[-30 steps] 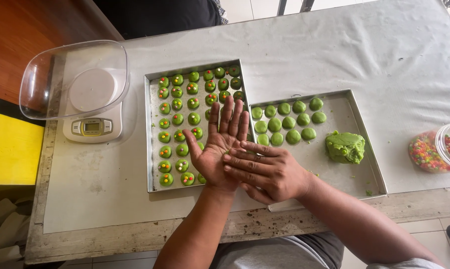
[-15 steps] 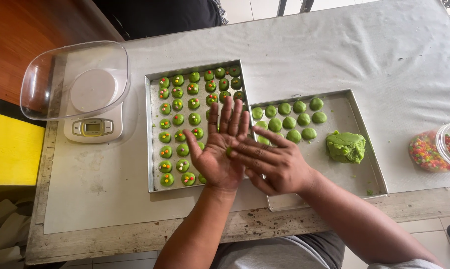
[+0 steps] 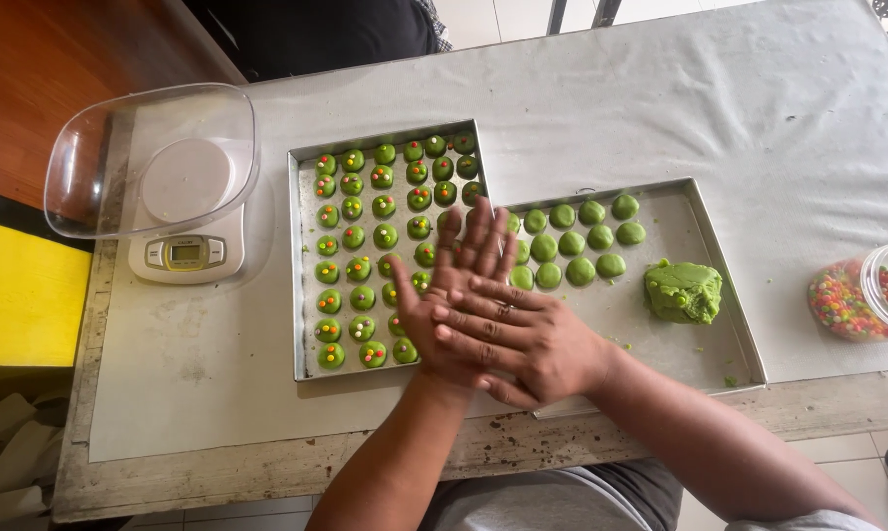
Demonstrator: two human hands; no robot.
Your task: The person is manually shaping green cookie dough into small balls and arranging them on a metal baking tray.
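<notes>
Green dough balls (image 3: 572, 241) in metal tray (image 3: 729, 324), palms pressed flat, fingers (image 3: 478, 236) outstretched, perhaps rolling dough

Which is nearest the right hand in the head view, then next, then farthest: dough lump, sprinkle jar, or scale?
From the right hand:
1. Dough lump, on the right tray, just to the hand's right.
2. Sprinkle jar, at the table's right edge.
3. Scale, far left, under a clear bowl.

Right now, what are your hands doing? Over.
Right hand pressed flat across left hand, palms together. Green dough lump on right tray. Nothing in the way.
</notes>
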